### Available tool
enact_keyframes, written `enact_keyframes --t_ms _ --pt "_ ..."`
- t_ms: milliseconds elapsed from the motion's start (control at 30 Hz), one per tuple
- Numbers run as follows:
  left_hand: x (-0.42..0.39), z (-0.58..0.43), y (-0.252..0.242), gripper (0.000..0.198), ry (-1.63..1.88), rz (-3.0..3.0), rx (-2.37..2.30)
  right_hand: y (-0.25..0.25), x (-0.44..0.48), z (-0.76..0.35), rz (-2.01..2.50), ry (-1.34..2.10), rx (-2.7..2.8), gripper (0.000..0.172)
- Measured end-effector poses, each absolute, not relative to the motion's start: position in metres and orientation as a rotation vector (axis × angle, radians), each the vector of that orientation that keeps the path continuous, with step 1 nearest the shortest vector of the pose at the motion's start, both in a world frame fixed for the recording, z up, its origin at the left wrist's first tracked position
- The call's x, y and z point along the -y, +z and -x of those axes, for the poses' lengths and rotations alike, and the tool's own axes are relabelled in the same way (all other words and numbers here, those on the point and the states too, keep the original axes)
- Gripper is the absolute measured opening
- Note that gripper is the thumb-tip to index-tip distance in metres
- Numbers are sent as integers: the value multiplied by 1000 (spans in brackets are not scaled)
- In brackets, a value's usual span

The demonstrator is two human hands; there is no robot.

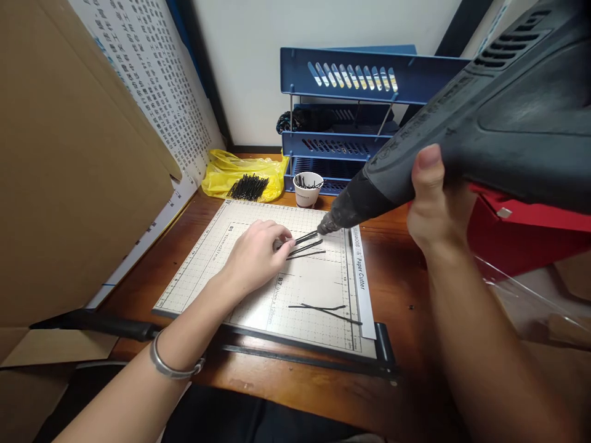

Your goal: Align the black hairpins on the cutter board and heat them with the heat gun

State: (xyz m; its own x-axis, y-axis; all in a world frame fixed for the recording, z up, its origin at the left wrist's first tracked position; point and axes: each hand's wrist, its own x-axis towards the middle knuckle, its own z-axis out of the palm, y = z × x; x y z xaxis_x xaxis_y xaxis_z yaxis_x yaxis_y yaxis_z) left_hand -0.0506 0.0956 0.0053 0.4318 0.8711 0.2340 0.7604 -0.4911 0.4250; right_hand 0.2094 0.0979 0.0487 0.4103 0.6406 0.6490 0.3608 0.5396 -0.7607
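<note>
My left hand rests over the paper cutter board, its thumb and fingers pinched on thin black strips that point to the right. My right hand is wrapped round a dark grey heat gun with a red trigger; most of its fingers are hidden behind the tool. The gun's nozzle points down-left, close to the tips of the strips. A few more black strips lie loose and crossed on the board's near right part.
Behind the board are a pile of black strips on a yellow plastic bag and a white paper cup with strips in it. A blue tiered rack stands at the back. Cardboard rises at left; a red box sits right.
</note>
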Motion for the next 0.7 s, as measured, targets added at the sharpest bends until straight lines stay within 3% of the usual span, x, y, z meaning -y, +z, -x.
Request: enact_keyframes --t_ms 267,533,700 --pt "-83 57 9 24 577 -2430 -1434 50 -101 -209 880 204 1206 34" --pt "-83 57 11 24 543 -2417 -1452 46 -107 -204 876 325 1086 38" --pt "-82 56 10 32 529 -2422 -1437 51 -105 -214 771 330 1126 25"
